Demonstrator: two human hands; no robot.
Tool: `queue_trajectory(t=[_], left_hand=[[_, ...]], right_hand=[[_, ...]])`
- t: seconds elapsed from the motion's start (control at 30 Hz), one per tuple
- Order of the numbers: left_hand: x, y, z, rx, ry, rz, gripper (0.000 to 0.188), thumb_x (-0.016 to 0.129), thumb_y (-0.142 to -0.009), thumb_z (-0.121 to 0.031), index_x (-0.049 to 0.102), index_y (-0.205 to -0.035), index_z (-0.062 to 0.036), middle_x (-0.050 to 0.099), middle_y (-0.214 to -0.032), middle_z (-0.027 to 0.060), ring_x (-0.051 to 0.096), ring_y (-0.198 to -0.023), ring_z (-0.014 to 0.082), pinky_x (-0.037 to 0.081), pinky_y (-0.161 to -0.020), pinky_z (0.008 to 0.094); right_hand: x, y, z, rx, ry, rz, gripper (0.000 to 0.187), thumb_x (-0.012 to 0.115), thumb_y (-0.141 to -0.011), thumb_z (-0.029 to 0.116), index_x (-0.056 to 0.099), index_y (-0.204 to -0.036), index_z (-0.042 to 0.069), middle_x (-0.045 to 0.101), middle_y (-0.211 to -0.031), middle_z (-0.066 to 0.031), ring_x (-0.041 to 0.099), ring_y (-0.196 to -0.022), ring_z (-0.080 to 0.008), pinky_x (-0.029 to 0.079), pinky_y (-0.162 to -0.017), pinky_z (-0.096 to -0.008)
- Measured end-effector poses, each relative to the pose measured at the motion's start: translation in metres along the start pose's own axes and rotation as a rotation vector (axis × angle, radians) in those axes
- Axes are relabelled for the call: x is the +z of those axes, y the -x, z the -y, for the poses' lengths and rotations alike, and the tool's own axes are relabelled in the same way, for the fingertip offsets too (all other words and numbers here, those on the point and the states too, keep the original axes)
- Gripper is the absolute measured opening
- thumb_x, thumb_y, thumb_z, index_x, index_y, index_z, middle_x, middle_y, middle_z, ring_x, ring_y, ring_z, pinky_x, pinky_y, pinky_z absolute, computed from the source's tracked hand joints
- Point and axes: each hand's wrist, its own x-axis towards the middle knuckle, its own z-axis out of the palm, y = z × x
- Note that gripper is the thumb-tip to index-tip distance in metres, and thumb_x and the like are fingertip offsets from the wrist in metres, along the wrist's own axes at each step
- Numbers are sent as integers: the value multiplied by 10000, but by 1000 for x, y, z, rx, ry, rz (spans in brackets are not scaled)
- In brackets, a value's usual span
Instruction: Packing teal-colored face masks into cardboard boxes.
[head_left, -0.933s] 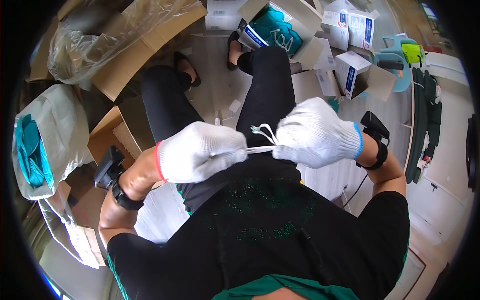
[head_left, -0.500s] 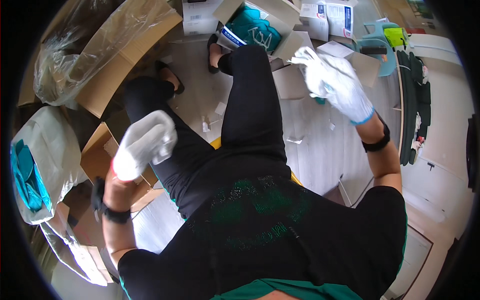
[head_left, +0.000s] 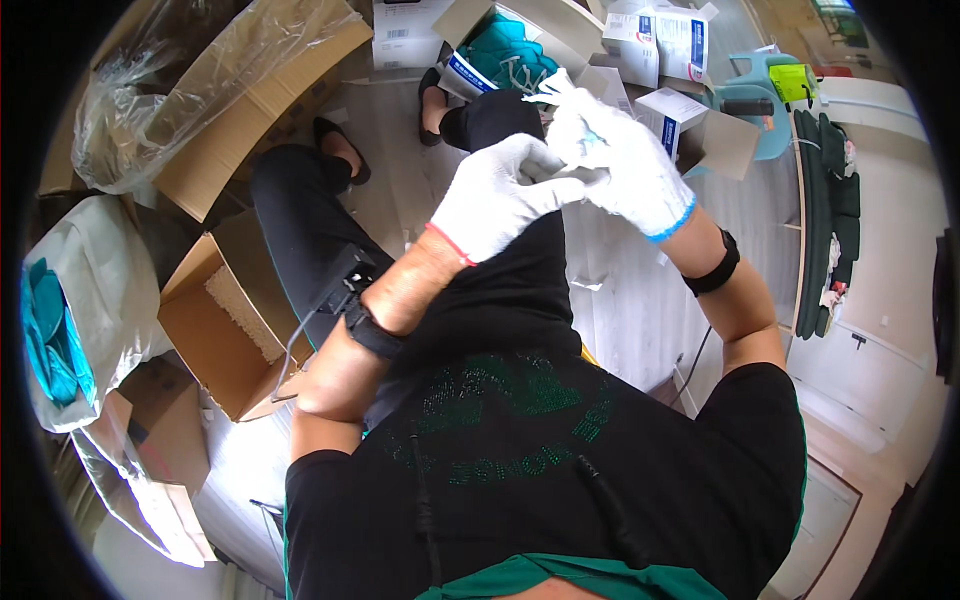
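My right hand, in a white knit glove with a blue cuff, is closed around a crumpled white thing. Its loose end sticks out past the fingers toward the upper left, and its kind is not clear. My left hand, gloved in white with a red cuff, meets the right one above my right thigh. Its thumb and fingers curl together against the right glove; whatever sits between their tips is hidden. Beyond my knee stands an open carton holding teal items with white straps.
White boxes and an open flap carton are at the upper right, near a light-blue stool. Large cardboard with clear plastic lies upper left. Below it are an open box and a white bag with teal items.
My left hand has swung right and up from beside my left thigh to meet the right hand. The right hand has shifted left with the white thing.
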Motion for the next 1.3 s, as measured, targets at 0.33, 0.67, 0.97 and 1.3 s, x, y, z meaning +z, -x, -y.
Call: queue_trajectory(t=[0.33,0.67,0.97,1.3], left_hand=[[14,12,2,-92,205,13,347,558,-979,-291,573,-761,-21,480,-593,-42,405,-546,41,370,-502,231],[-35,54,-36,176,199,576,182,540,-962,-149,594,-871,-1,519,-657,51,507,-569,136,420,-553,279],[-84,100,-48,-112,200,582,307,528,-960,-126,534,-678,-7,482,-561,29,421,-498,104,371,-499,281],[-130,131,-52,-372,238,332,326,543,-951,-163,516,-670,0,471,-586,4,431,-517,82,341,-476,266]], right_hand=[[13,-4,-10,635,-777,37,189,549,-969,243,592,-994,60,562,-792,13,492,-641,-29,400,-519,-197],[8,29,52,450,-1396,175,351,597,-938,295,541,-1081,-22,567,-816,-67,556,-681,-138,446,-539,-245],[-35,43,58,540,-1367,454,355,695,-870,314,587,-814,-19,520,-658,-44,431,-552,-92,329,-476,-227],[-45,49,43,488,-886,306,242,665,-899,185,612,-770,-13,569,-657,-29,487,-551,-72,403,-509,-228]])
